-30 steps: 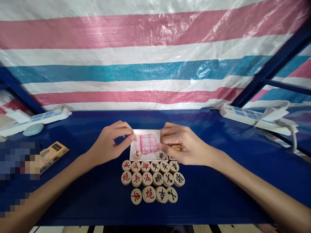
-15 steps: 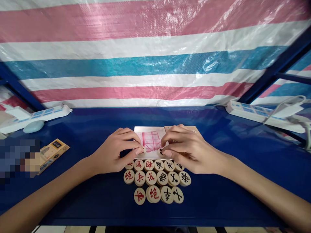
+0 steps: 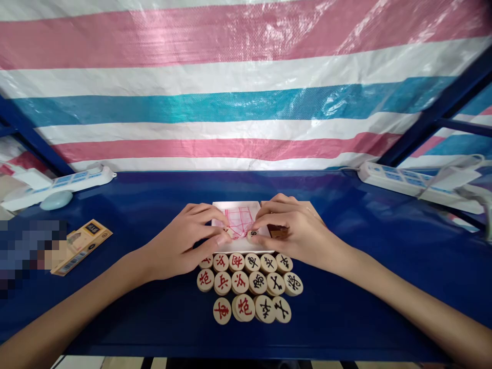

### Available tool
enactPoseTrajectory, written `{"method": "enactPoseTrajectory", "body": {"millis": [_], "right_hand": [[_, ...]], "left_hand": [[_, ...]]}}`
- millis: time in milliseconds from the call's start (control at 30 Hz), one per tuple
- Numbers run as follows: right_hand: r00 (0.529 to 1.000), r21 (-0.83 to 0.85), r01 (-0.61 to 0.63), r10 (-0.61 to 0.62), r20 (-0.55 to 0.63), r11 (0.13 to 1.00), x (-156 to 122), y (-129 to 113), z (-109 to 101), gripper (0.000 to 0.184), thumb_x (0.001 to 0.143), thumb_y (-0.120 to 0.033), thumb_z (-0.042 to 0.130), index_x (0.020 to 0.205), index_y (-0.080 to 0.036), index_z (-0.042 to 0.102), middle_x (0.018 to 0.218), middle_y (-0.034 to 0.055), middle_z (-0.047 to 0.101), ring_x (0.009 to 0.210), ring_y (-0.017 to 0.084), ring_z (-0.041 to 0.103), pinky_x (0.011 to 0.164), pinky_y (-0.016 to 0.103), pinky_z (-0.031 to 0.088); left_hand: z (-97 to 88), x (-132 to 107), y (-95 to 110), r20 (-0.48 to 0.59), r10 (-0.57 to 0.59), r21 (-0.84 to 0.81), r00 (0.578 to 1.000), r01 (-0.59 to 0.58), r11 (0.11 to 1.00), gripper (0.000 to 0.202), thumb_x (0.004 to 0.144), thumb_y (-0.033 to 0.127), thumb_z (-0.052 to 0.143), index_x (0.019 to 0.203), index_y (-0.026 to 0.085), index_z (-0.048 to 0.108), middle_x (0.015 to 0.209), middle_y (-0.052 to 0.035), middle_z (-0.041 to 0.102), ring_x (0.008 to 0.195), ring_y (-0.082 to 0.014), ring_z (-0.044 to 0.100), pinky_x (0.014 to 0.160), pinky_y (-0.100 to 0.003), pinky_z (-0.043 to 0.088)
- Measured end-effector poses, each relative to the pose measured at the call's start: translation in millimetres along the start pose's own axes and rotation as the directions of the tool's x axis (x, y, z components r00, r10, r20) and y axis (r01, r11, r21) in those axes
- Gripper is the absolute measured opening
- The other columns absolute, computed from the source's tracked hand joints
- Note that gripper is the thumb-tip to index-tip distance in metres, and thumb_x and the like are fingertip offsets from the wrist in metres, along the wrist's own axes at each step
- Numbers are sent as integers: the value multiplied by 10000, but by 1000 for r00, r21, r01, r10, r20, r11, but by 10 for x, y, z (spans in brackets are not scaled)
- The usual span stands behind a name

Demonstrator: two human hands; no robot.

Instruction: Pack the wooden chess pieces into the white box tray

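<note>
A folded white sheet with a red grid (image 3: 238,219) lies on the blue table (image 3: 154,307). My left hand (image 3: 188,238) rests at its left edge, fingers curled and pinched on a round wooden piece. My right hand (image 3: 294,230) is at the right edge, fingertips pinched on another round wooden piece (image 3: 252,236) on the sheet. Just in front of the sheet sit several round wooden chess pieces (image 3: 249,284) with red and black characters, laid in three rows.
A small yellow-brown box (image 3: 80,246) lies at the left. White power strips run along the back left (image 3: 65,184) and back right (image 3: 411,180), the right one with a plug and cable. A striped plastic tarp (image 3: 230,87) closes off the back.
Both hands came down and toward me onto the near edge of the sheet and closed on the two pieces there. The rows of pieces have not moved.
</note>
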State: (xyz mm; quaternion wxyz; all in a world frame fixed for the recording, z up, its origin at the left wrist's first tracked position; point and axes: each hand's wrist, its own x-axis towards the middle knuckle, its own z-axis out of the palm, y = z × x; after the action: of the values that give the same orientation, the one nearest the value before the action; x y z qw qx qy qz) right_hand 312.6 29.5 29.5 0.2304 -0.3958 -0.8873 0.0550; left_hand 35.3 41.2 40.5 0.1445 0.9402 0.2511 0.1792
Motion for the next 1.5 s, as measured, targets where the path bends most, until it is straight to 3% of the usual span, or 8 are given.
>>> {"method": "enactPoseTrajectory", "body": {"millis": [200,400,567,800,1000,1100,1267,1500], "right_hand": [[999,-47,-29,30,37,998,49,-68,-4,133,867,-369,701,934,-256,720,923,33,669,902,215,529,806,378,378],[998,-93,-31,35,44,995,49,-41,-6,163,838,-403,728,935,-272,735,958,36,666,909,223,523,761,364,365],[998,-92,-21,28,64,995,51,-46,-4,142,848,-378,718,922,-259,728,933,36,654,912,223,513,823,389,373],[999,-72,-36,39,38,997,57,-72,-14,139,835,-356,727,904,-236,713,907,33,661,880,209,542,809,377,381],[994,-10,-30,29,-101,999,41,-66,-25,128,849,-337,689,921,-233,681,824,6,671,811,187,583,775,356,417],[986,29,-19,24,-167,999,-23,-67,-21,162,869,-324,661,1000,-228,662,914,24,682,808,180,614,758,343,451],[973,-16,40,-43,-227,999,-93,-118,-4,237,874,-311,670,1090,-217,637,943,34,681,829,182,636,791,351,488],[937,-42,226,-229,-265,973,-110,-262,4,306,868,-191,669,1165,-149,610,1028,53,678,961,170,619,852,323,505]], "left_hand": [[30,14,1,-14,7,16,1000,-6,1000,295,1002,210,424,1080,268,703,1227,-25,625,1234,-222,513,1036,-410,373],[145,65,-87,-194,-129,56,972,142,988,171,923,261,582,1068,256,672,1230,-31,622,1249,-237,510,1054,-450,400],[211,105,-178,-108,-211,14,972,214,977,236,840,382,702,1039,259,673,1275,-30,615,1365,-294,432,1160,-577,278],[188,153,-171,-104,-281,-50,954,277,960,160,834,346,714,970,265,689,1308,-22,601,1383,-287,419,1082,-525,407],[175,113,-60,-335,-147,43,931,171,984,190,858,265,688,1045,273,660,1193,10,664,1247,-202,543,1057,-428,431],[202,71,16,-417,-61,91,907,109,990,234,879,244,668,1111,264,648,1102,10,699,1156,-181,594,1010,-393,455],[264,28,93,-448,43,129,893,17,992,295,893,182,641,1182,240,634,1125,-6,687,1096,-166,603,962,-362,470],[270,29,129,-443,81,122,893,-29,992,292,895,196,667,1183,226,638,1108,-8,696,1070,-163,604,930,-329,476]]}}
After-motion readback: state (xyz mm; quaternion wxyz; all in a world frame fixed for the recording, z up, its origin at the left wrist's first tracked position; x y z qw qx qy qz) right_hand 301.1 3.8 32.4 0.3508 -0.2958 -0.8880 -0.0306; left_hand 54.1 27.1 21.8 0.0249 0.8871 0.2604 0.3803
